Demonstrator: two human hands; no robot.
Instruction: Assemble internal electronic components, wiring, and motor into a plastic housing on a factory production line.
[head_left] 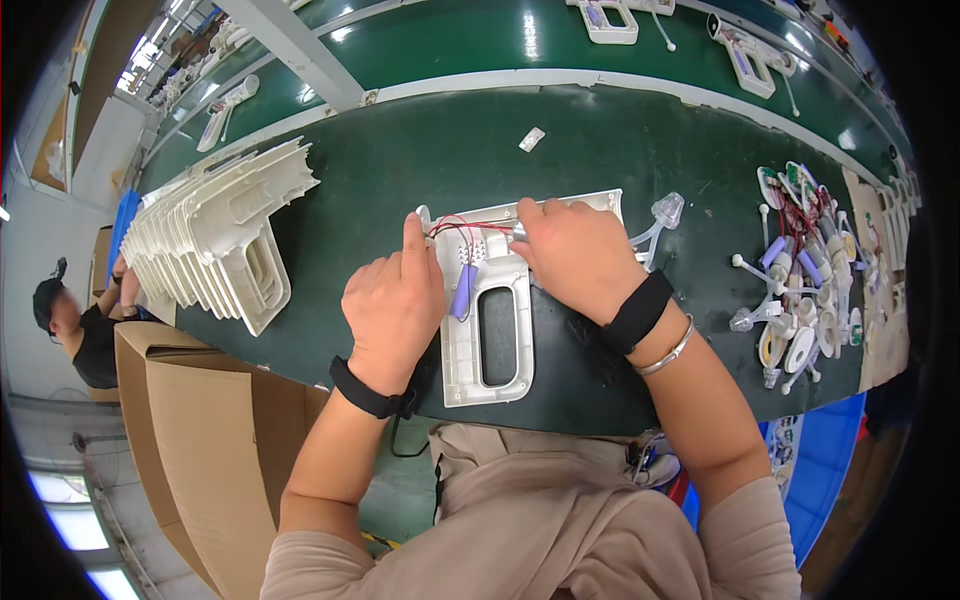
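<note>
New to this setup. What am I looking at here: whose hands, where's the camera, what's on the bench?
There is no robot: a person works with two bare hands, filmed by a fisheye camera worn on the head and looking down, so straight edges bend near the rim. Both hands rest on a white plastic housing with a loop handle lying on the dark green work surface. The left hand presses a fingertip at the housing's top left, beside thin red wires. The right hand covers its top right, its fingers at the wires' other end. A small purple cylinder lies inside. To the left is a stack of the same white housings; to the right, a heap of small white and purple parts.
</note>
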